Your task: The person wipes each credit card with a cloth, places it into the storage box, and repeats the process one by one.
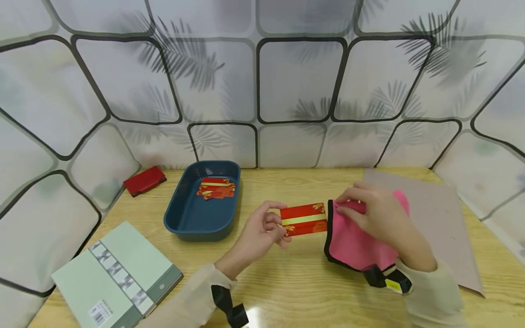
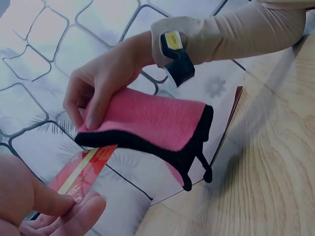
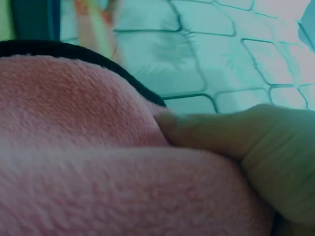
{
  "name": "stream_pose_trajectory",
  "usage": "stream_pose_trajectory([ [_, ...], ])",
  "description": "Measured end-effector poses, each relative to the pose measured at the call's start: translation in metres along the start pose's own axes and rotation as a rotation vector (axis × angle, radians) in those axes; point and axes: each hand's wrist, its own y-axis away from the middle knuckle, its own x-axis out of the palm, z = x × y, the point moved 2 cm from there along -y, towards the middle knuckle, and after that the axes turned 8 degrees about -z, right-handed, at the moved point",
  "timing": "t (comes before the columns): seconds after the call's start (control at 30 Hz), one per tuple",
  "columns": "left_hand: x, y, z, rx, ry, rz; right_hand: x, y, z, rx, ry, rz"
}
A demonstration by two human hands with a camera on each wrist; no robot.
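Note:
My left hand (image 1: 262,228) pinches the left end of a red card (image 1: 303,219) with a gold stripe and gold print. The card's far end meets the black edge of a pink fleecy cloth (image 1: 352,239). In the left wrist view, that end of the card (image 2: 83,169) passes behind the cloth's black trim. My right hand (image 1: 381,216) pinches the folded pink cloth near its top corner, between thumb and fingers. The right wrist view shows the thumb (image 3: 211,130) pressed on the fleece, with most of the other fingers hidden.
A blue tray (image 1: 201,223) at the back left holds several similar red cards (image 1: 216,189). Beyond it lies a dark red case (image 1: 144,181). At the front left is a pale green binder (image 1: 123,255). A greyish-pink board (image 1: 443,228) lies flat on the right.

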Motion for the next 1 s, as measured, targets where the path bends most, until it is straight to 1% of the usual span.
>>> stream_pose_trajectory([
  [0.1, 0.0, -0.001, 0.001, 0.002, -0.024, -0.023, -0.003, -0.001, 0.004, -0.028, -0.07, 0.001],
  [0.2, 0.002, -0.001, -0.001, 0.012, -0.037, -0.026, -0.001, -0.002, 0.012, -0.06, -0.124, 0.022],
  [0.3, 0.007, -0.003, -0.004, 0.025, -0.038, -0.017, 0.004, -0.004, 0.02, -0.081, -0.17, 0.04],
  [0.43, 0.015, -0.006, -0.007, 0.044, -0.041, 0.007, 0.01, -0.004, 0.029, -0.081, -0.221, 0.045],
  [0.53, 0.019, -0.007, -0.008, 0.041, -0.051, 0.018, 0.014, -0.004, 0.033, -0.089, -0.22, 0.047],
  [0.63, 0.022, -0.007, -0.009, 0.038, -0.081, 0.03, 0.019, -0.003, 0.036, -0.105, -0.202, 0.046],
  [0.8, 0.024, -0.005, -0.011, 0.071, -0.119, 0.059, 0.027, -0.002, 0.037, -0.111, -0.171, 0.046],
  [0.87, 0.024, -0.004, -0.011, 0.08, -0.121, 0.06, 0.029, -0.002, 0.036, -0.107, -0.169, 0.052],
  [1.0, 0.027, -0.003, -0.013, 0.085, -0.107, 0.037, 0.029, 0.0, 0.031, -0.083, -0.175, 0.051],
])
